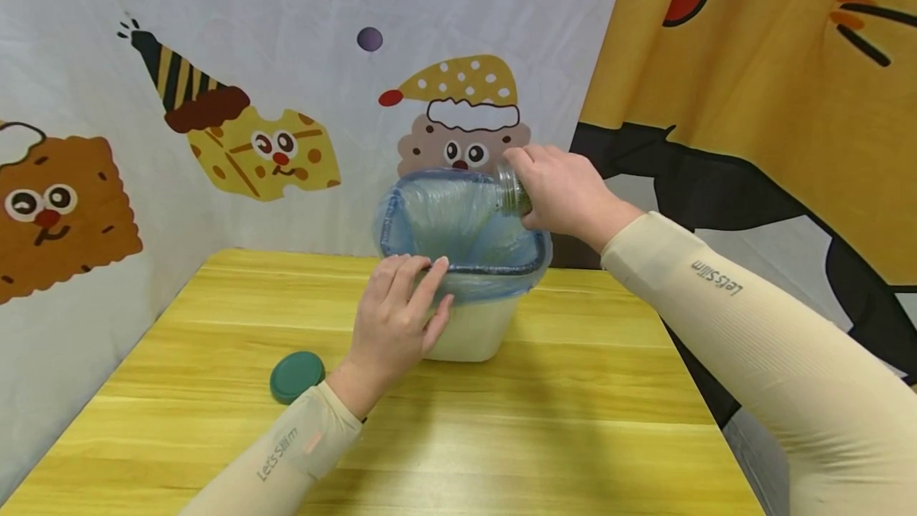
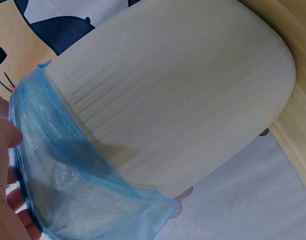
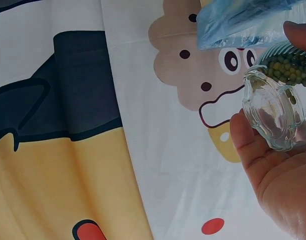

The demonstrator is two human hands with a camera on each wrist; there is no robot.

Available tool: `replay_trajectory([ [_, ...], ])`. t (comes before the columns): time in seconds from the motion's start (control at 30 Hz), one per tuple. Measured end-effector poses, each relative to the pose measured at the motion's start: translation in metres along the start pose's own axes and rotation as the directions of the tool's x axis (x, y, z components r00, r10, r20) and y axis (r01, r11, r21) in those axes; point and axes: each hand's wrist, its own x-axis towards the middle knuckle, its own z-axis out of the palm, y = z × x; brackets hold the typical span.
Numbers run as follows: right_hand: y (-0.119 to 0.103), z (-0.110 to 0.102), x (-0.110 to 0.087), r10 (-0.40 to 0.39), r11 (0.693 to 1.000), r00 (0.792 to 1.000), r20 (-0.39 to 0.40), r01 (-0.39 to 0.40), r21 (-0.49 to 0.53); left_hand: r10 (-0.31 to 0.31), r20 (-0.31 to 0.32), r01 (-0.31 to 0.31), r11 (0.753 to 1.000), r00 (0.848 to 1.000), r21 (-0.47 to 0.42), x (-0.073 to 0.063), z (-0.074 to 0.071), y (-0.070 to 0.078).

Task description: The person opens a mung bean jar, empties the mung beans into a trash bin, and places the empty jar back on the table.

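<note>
A cream bin (image 1: 469,333) lined with a blue plastic bag (image 1: 458,213) stands on the table. My left hand (image 1: 397,313) holds its near rim, fingers over the top edge and thumb low against the outside. In the left wrist view the bin's ribbed wall (image 2: 178,90) and the folded-over bag (image 2: 88,185) fill the middle. My right hand (image 1: 562,189) grips a clear glass jar (image 1: 510,191), tipped sideways with its mouth toward the bag's opening. Small round green pieces (image 3: 288,70) lie inside the jar (image 3: 274,112), its thick base facing the right wrist camera.
A round green lid (image 1: 297,377) lies on the yellow wood-grain table (image 1: 501,436), left of the bin. Behind the table hangs a white cloth (image 1: 286,22) printed with cartoon figures, and an orange printed cloth (image 1: 752,102) hangs at the right.
</note>
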Motion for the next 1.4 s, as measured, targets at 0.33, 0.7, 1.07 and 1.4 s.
replay_trajectory([
  [0.33,-0.0015,0.0026,0.0011,-0.005,1.000,1.000,0.013,0.005,-0.013,0.002,-0.005,-0.002,1.000,1.000,0.002,-0.0003,0.0012,-0.0009],
  [0.7,-0.0032,0.0064,0.0018,-0.018,0.999,1.000,0.004,0.018,-0.027,-0.006,-0.005,0.006,1.000,1.000,0.003,-0.0007,0.0014,-0.0013],
  [1.07,-0.0040,0.0078,0.0026,-0.036,0.998,0.999,0.006,0.036,-0.046,0.000,0.002,0.000,1.000,1.000,0.009,-0.0019,0.0022,-0.0013],
  [1.4,-0.0032,0.0077,0.0030,-0.048,0.997,0.999,-0.003,0.048,-0.057,0.004,0.006,-0.004,1.000,1.000,0.018,-0.0013,0.0019,-0.0015],
])
